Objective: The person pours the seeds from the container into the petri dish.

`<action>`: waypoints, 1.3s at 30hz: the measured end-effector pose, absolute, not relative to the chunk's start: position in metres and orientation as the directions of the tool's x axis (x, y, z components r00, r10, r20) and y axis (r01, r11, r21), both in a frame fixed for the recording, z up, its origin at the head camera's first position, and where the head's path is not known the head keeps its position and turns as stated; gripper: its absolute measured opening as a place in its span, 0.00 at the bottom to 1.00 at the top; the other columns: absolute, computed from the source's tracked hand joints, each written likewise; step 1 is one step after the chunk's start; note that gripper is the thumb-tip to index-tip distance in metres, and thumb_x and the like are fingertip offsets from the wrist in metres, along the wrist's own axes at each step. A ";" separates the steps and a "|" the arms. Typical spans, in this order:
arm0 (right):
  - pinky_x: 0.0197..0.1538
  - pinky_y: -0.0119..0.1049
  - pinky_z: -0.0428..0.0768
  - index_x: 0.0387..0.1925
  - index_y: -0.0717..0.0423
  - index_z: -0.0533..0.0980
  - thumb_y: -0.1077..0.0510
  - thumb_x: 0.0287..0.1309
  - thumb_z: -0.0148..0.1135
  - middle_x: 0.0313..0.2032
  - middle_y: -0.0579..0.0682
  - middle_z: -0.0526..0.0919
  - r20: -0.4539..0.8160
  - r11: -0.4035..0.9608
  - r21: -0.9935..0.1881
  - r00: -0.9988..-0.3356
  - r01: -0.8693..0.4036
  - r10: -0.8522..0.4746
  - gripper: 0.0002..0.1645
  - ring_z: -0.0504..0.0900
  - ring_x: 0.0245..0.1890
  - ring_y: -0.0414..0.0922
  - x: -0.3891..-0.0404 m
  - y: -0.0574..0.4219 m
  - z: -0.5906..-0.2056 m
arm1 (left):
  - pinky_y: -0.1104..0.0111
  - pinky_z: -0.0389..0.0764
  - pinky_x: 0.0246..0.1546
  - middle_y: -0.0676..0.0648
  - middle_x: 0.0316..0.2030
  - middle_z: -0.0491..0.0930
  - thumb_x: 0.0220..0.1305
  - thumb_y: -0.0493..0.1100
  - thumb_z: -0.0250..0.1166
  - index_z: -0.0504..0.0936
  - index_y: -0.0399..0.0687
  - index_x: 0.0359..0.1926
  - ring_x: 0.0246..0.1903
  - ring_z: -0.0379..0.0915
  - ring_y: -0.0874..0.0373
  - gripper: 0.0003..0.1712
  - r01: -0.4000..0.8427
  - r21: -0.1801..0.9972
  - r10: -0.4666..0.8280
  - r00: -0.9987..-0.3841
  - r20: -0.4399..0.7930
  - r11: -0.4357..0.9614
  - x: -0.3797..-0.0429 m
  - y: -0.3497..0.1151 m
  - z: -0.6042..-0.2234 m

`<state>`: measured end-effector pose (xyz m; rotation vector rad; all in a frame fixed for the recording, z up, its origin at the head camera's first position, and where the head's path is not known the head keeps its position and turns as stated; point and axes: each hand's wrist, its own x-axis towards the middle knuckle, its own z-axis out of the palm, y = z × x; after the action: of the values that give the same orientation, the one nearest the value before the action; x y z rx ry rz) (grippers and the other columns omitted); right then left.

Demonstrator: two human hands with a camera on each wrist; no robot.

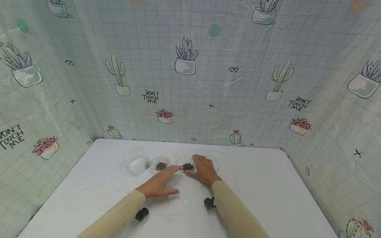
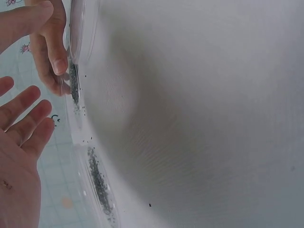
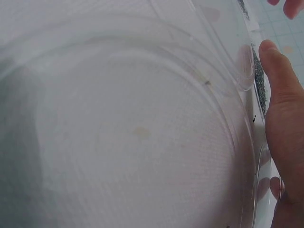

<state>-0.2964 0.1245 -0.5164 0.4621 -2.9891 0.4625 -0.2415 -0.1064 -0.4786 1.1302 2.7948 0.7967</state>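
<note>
My right hand (image 1: 205, 169) holds a clear petri dish (image 1: 179, 159) by its right side, thumb at the near edge and fingers at the far edge. Dark green crumbly bits (image 1: 188, 166) lie in this dish. My left hand (image 1: 160, 184) hovers just to the left and nearer me, fingers extended and thumb apart; it grips nothing. In the left wrist view its palm (image 2: 19, 166) and spread fingers show. A second petri dish (image 1: 152, 162) with similar dark bits (image 2: 99, 183) stands to the left.
A clear plastic tub (image 1: 143, 158) stands at the left. Another clear round dish (image 1: 218, 165) lies behind my right hand. A large transparent round dish or lid (image 3: 209, 85) fills the right wrist view's foreground. Stray dark specks dot the white table (image 1: 256, 185). Patterned cloth (image 1: 190, 125) surrounds it.
</note>
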 end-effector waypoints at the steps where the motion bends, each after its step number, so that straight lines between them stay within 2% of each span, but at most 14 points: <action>1: 0.63 0.50 0.62 0.66 0.49 0.58 0.24 0.45 0.52 0.64 0.47 0.64 0.124 0.910 -0.278 -0.951 -0.307 -0.283 0.53 0.62 0.65 0.46 -0.296 0.125 -0.516 | 0.59 0.63 0.65 0.57 0.65 0.61 0.47 0.57 0.69 0.56 0.58 0.67 0.65 0.57 0.58 0.48 0.650 0.458 0.660 -0.733 0.165 0.607 -0.242 -0.106 -0.479; 8: 0.62 0.50 0.63 0.66 0.49 0.58 0.24 0.46 0.51 0.65 0.46 0.64 0.135 0.907 -0.270 -0.945 -0.323 -0.296 0.52 0.62 0.65 0.46 -0.297 0.125 -0.516 | 0.59 0.65 0.64 0.56 0.63 0.64 0.48 0.58 0.68 0.60 0.57 0.66 0.63 0.60 0.58 0.45 0.710 0.407 0.711 -0.680 0.181 0.575 -0.243 -0.103 -0.484; 16: 0.62 0.50 0.63 0.66 0.49 0.58 0.25 0.47 0.52 0.65 0.46 0.63 0.140 0.909 -0.262 -0.944 -0.325 -0.297 0.51 0.62 0.65 0.46 -0.296 0.126 -0.517 | 0.63 0.65 0.63 0.56 0.62 0.66 0.47 0.58 0.69 0.61 0.54 0.65 0.62 0.61 0.60 0.46 0.758 0.388 0.748 -0.628 0.216 0.525 -0.243 -0.099 -0.487; 23: 0.62 0.50 0.62 0.66 0.50 0.58 0.26 0.47 0.53 0.65 0.47 0.64 0.144 0.908 -0.268 -0.945 -0.323 -0.294 0.51 0.62 0.65 0.46 -0.296 0.125 -0.516 | 0.64 0.62 0.65 0.55 0.63 0.64 0.46 0.59 0.69 0.63 0.56 0.63 0.64 0.59 0.60 0.44 0.740 0.385 0.755 -0.639 0.147 0.551 -0.240 -0.093 -0.486; 31: 0.62 0.50 0.62 0.66 0.50 0.58 0.26 0.47 0.53 0.65 0.47 0.63 0.131 0.906 -0.275 -0.946 -0.322 -0.296 0.51 0.62 0.65 0.46 -0.296 0.125 -0.515 | 0.62 0.61 0.66 0.54 0.63 0.64 0.45 0.60 0.68 0.63 0.57 0.63 0.65 0.58 0.57 0.43 0.751 0.348 0.763 -0.632 0.133 0.561 -0.238 -0.088 -0.486; 39: 0.62 0.49 0.62 0.66 0.50 0.57 0.25 0.48 0.51 0.65 0.47 0.63 0.135 0.904 -0.273 -0.944 -0.328 -0.302 0.51 0.61 0.65 0.46 -0.297 0.126 -0.518 | 0.63 0.62 0.65 0.53 0.62 0.65 0.45 0.60 0.69 0.66 0.56 0.60 0.64 0.59 0.57 0.41 0.781 0.335 0.792 -0.594 0.138 0.527 -0.239 -0.084 -0.488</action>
<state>-0.2968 0.1263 -0.5177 0.4935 -2.9779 0.4497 -0.2391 -0.0838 -0.4885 1.4003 2.7179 0.5710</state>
